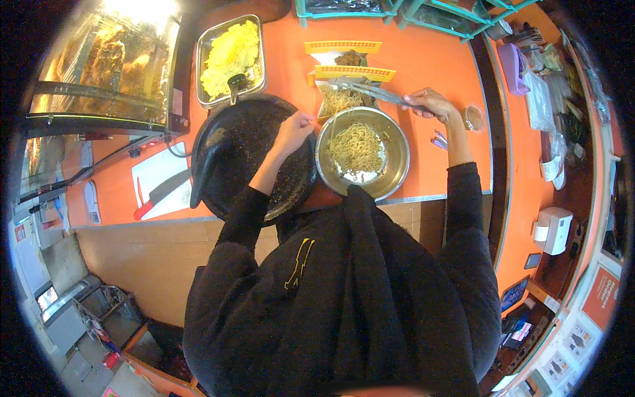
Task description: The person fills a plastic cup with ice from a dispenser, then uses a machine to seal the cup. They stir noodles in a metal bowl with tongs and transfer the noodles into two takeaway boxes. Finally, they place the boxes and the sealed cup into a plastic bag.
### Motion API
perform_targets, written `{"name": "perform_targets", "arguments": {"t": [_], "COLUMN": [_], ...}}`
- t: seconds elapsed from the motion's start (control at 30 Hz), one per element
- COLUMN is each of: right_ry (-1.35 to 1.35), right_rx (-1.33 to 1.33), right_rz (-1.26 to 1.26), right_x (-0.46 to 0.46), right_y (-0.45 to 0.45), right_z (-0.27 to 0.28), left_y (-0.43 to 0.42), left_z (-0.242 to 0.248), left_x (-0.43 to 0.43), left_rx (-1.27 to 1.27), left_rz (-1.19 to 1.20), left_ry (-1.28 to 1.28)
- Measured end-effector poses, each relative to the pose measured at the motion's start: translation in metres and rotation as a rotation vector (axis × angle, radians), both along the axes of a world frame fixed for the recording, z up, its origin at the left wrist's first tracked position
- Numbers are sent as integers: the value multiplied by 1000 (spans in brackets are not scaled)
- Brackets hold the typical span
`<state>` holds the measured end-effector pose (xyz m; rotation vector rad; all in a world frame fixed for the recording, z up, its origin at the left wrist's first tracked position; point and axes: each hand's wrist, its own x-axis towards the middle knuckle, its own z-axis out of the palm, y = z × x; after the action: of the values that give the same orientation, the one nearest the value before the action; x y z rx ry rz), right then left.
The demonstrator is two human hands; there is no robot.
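Observation:
My right hand [430, 104] grips metal tongs [374, 93], whose tips lie over the noodles in the nearer yellow-patterned food box [342, 101]. Just below that box stands a steel bowl [401, 171] with a mound of noodles [358, 148] inside. A thin strand seems to hang between box and bowl. My left hand [295, 130] hovers over the right side of a large black pan [238, 154], fingers curled and nothing visible in them. Its fingertips are close to the bowl's rim and the box. Behind sits a second food box [342, 47] holding brown food.
A steel tray [200, 74] of yellow rice with a black-ended utensil stands beyond the pan. Left of it, a red-handled knife [163, 191] rests on a white cutting board [158, 166] below a lit glass cabinet [104, 69]. A clear tub [473, 118] sits right; turquoise racks [436, 27] stand behind.

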<state>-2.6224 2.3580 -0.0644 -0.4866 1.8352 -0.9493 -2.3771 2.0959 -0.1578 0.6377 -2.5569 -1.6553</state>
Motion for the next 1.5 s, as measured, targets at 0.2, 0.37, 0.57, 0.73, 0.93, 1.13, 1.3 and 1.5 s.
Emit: {"name": "perform_targets", "arguments": {"t": [0.2,0.37,0.57,0.73,0.93,1.13,1.3,1.5], "right_ry": [303,541,629,591,518,613,687,677], "right_rx": [108,252,210,218,234,461,284,489], "right_rz": [58,391,197,60,305,206,271,282], "right_x": [-7,15,32,28,45,39,51,53], "right_y": [-10,-16,0,29,14,14,6,27], "right_z": [23,19,-8,0,8,23,15,22], "left_y": [33,42,11,-9,6,-1,-1,-10], "left_z": [8,16,9,2,-1,6,6,8], "left_x": [-14,-16,-6,0,-7,5,7,19], "left_rx": [-364,-440,-471,-424,-405,-394,-322,-281], "left_rz": [46,123,202,219,158,176,176,263], "left_ry": [67,133,120,79,148,113,103,0]}}
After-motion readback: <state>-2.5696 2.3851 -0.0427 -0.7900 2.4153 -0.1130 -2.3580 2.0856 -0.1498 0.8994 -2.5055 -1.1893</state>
